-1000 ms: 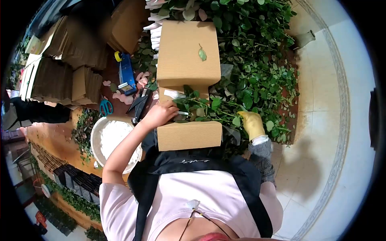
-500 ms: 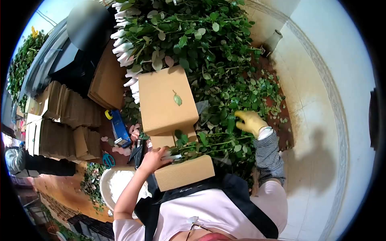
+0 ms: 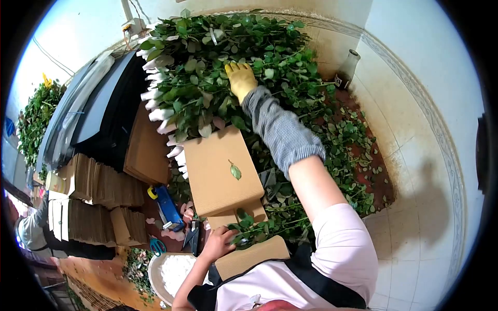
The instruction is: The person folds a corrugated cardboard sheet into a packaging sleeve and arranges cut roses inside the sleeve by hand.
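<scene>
My bare left hand (image 3: 220,242) is closed around the left end of a bunch of leafy stems (image 3: 270,227) lying in a folded cardboard wrapper (image 3: 254,256) against my front. Part of its grip is hidden by leaves and fingers. My right hand (image 3: 241,80), in a yellow glove, reaches far forward with fingers stretched out over a big heap of leafy stems (image 3: 197,72). It rests on or just above the leaves; I see nothing in it. White-covered ends (image 3: 150,96) line the heap's left side. A cardboard sheet (image 3: 223,171) with one loose leaf (image 3: 235,171) lies between my hands.
Stacked cardboard (image 3: 85,217) stands at left, near a blue tool (image 3: 168,207), a black stapler-like tool (image 3: 192,237) and teal scissors (image 3: 157,246). A basin (image 3: 155,272) holds white material. A vase (image 3: 347,67) stands by the wall; another person (image 3: 36,228) is at far left.
My right hand has swung forward and left, from the stems at right to the top of the far heap. My left hand stays at the bunch. The view has tilted up.
</scene>
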Motion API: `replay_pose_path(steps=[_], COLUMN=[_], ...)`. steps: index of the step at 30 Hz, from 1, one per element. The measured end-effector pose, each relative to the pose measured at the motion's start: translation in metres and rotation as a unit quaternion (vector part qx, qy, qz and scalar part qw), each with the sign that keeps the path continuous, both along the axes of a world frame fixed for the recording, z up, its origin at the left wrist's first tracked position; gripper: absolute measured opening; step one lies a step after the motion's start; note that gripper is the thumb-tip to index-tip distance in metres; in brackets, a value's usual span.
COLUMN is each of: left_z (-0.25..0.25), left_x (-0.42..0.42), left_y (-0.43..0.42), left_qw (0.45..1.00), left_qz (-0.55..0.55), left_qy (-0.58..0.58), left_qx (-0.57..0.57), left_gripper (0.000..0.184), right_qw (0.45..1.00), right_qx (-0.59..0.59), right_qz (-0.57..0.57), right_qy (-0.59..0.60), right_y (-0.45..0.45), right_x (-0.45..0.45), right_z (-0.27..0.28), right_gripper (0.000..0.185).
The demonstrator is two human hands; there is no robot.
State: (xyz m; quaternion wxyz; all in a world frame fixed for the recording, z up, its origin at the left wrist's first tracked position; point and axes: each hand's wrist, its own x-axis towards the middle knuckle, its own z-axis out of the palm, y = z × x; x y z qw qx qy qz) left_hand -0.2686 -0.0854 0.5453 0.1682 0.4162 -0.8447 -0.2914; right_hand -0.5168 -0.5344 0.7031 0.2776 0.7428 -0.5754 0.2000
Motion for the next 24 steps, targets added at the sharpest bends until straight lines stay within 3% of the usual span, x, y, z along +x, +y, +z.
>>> replay_pose_path(steps=[1,2,7,12,14,16,17,18,20,21,22,24], left_z=[-0.008,-0.014,-0.016,-0.006,-0.004,-0.010,-0.010,-0.010,-0.009,-0.009,-0.010,-0.014], left_x=[0.001,0.001,0.004,0.004,0.002,0.001,0.001,0.001,0.000,0.000,-0.001,-0.001], left_y=[0.002,0.002,0.006,0.007,0.007,0.006,0.006,0.006,0.007,0.006,0.007,0.007], left_qw=[1.000,0.999,0.999,1.000,0.999,0.999,0.999,0.999,0.998,0.998,0.998,0.998], left_qz=[0.008,0.016,0.029,0.030,0.037,0.037,0.041,0.038,0.040,0.040,0.046,0.049], left_qy=[0.011,0.024,0.020,0.003,0.007,0.004,0.013,0.012,0.015,0.016,0.020,0.027], left_qx=[-0.009,-0.019,-0.011,0.003,-0.015,-0.021,-0.004,-0.010,-0.042,-0.042,-0.046,-0.042], left_gripper=[0.045,0.047,0.051,0.049,0.048,0.048,0.049,0.047,0.044,0.044,0.044,0.042], right_qw=[0.998,0.996,0.998,0.999,0.999,0.954,0.984,0.996,0.997,0.995,0.993,0.996], right_qx=[0.047,-0.045,-0.055,0.030,-0.001,-0.251,-0.137,-0.059,0.008,-0.074,0.027,-0.047], right_qz=[-0.037,-0.061,0.023,0.008,0.020,0.124,0.064,0.002,-0.038,0.007,-0.095,0.044], right_qy=[0.020,0.038,-0.019,-0.023,-0.038,-0.108,-0.093,-0.065,-0.068,-0.065,0.059,0.069], right_y=[0.018,0.034,0.068,0.088,0.105,0.121,0.122,0.132,0.146,0.156,0.180,0.179], right_x=[0.007,0.009,-0.014,-0.007,-0.008,-0.016,-0.021,-0.022,-0.025,-0.026,-0.016,-0.033], right_z=[0.012,0.001,-0.040,0.042,0.065,0.060,0.049,0.041,0.032,0.019,0.020,-0.038], right_gripper=[0.049,0.037,0.019,0.022,0.025,0.038,0.047,0.041,0.036,0.036,0.033,0.030])
